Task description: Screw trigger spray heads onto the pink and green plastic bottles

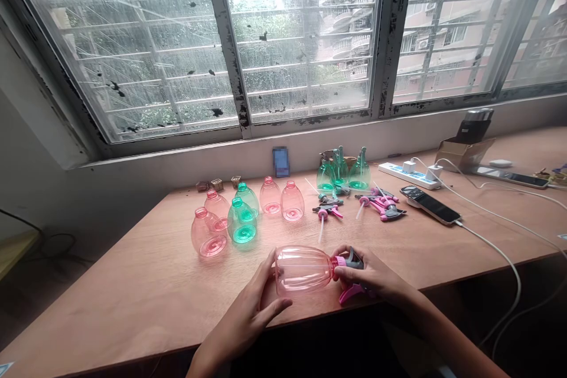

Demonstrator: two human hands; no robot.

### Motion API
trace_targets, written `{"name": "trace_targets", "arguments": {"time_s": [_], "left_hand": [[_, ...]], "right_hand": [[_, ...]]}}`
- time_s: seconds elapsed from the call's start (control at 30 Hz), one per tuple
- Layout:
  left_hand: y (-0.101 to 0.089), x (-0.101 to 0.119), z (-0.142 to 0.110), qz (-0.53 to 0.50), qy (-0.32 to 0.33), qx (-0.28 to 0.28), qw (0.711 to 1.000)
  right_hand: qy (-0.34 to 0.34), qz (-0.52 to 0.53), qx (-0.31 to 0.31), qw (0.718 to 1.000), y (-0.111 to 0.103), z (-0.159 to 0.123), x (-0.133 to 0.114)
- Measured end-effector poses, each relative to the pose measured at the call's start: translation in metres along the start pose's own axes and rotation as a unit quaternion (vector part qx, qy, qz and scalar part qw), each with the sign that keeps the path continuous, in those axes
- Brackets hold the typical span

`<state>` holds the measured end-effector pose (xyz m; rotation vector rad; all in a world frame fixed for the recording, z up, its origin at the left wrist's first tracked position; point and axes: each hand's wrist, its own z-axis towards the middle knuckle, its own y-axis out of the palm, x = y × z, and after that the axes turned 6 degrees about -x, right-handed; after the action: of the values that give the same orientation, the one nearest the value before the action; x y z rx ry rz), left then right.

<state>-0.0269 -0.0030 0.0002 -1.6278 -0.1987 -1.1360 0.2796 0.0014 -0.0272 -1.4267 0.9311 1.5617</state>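
A clear pink spray bottle lies sideways in the air over the table's front edge, its base to the left. At that base is my left hand, the fingers reaching round behind and the thumb stretched out just below the bottle. The thumb and fingers of my right hand close round the neck, at the pink collar of a grey and pink spray head. Its pink trigger hangs below the right hand. Part of the spray head is hidden by that hand.
Open pink bottles and green bottles stand left of centre. Loose spray heads with tubes lie behind my right hand, near green bottles with heads on. A phone, cables and a power strip are at right.
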Motion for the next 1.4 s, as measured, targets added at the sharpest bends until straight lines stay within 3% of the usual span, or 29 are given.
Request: {"name": "trace_targets", "arguments": {"time_s": [1.4], "left_hand": [[0.0027, -0.0089, -0.0001, -0.012, 0.013, 0.004, 1.000]], "right_hand": [[0.005, -0.005, 0.025, 1.000, 0.0014, 0.0001, -0.0004]]}}
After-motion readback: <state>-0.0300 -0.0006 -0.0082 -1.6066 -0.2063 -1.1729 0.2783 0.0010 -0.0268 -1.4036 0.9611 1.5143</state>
